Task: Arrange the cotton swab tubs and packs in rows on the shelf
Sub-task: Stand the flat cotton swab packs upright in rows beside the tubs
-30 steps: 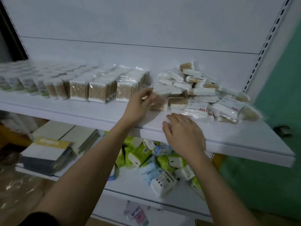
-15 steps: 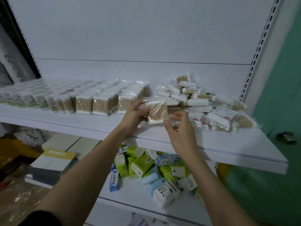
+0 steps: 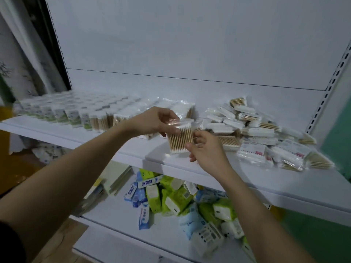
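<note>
Most of the shelf (image 3: 284,188) to the left of the pack you hold is already in order: rows of cotton swab tubs (image 3: 62,114) and upright packs (image 3: 121,118) run from the far left end up to your hands. One pack (image 3: 180,138) is in the air just above the shelf's front part, standing upright with its clear top flap up. Your left hand (image 3: 153,121) pinches that flap and the pack's upper left corner, fingers (image 3: 171,130) curled on it. Your right hand (image 3: 207,149) holds the pack's right edge, thumb and forefinger narrowed on it, the other fingers loosely bent.

To the right of the held pack lies what is left: a loose heap of packs (image 3: 262,133), lying flat, tilted and across each other, reaching toward the shelf's right end. By my judgement you are well past halfway, yet the whole heap must still be stood up one by one. The held pack looks bound for the end of the nearest row, just behind your left hand. On the lower shelf, below the held pack, green and blue packets (image 3: 176,202) lie jumbled; they look no part of this job.
</note>
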{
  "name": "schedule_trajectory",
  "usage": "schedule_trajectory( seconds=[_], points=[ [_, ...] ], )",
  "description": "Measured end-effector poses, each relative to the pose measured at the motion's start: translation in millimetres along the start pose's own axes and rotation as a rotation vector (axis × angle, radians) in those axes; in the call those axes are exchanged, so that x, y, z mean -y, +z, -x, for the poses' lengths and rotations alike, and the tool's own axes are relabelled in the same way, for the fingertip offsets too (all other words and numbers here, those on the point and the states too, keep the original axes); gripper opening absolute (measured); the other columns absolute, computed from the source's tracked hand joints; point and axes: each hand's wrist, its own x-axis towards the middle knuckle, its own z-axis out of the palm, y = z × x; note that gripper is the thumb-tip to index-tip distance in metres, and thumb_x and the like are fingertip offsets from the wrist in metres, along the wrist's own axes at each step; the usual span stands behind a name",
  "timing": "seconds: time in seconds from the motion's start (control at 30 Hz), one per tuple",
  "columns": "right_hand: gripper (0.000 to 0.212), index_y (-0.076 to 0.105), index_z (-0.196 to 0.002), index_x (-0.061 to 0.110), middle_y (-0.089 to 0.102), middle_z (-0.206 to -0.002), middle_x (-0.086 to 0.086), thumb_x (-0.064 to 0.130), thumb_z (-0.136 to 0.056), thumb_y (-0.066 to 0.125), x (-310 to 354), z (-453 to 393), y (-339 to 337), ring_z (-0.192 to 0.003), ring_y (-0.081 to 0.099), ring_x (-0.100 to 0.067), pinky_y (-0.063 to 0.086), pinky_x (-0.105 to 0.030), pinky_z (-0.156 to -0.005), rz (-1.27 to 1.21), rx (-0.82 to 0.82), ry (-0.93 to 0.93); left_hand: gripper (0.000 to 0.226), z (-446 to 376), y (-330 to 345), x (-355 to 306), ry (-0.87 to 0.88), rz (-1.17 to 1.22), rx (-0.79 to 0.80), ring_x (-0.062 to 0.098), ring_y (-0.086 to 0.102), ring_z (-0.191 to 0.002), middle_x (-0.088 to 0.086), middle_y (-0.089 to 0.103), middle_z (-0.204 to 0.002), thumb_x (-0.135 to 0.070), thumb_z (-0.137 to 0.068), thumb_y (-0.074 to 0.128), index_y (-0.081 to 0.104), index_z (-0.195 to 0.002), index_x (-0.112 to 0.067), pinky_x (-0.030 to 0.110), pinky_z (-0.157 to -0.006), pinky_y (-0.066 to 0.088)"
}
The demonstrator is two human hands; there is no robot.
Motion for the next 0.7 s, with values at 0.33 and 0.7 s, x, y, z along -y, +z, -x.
schedule_trajectory(
  seconds=[0.33,0.7],
  points=[
    [0.016,0.058,-0.109,0.01,0.061,-0.098,-0.005,0.014,-0.093,0.059,-14,-27,78,-0.096,0.057,-0.024,0.05,-0.039,-0.085,0.517,-0.063,0.035,0.028,-27,-48,26,0.077,-0.504,-0.13,-0.007,0.05,-0.07,-0.012,0.061,-0.089,-0.018,-0.071,0.085,0.068,-0.092,-0.018,0.003,-0.06,0.036],
    [0.014,0.057,-0.085,0.011,0.052,-0.08,0.002,0.012,-0.096,0.049,-21,-24,89,-0.081,0.048,-0.017,0.038,-0.032,-0.068,0.78,-0.207,-0.064,0.033,-62,-35,66,0.201,-0.683,-0.142,0.018,0.058,-0.105,0.0,0.067,-0.111,-0.025,-0.08,0.077,0.069,-0.111,-0.016,0.026,-0.083,0.043]
  ],
)
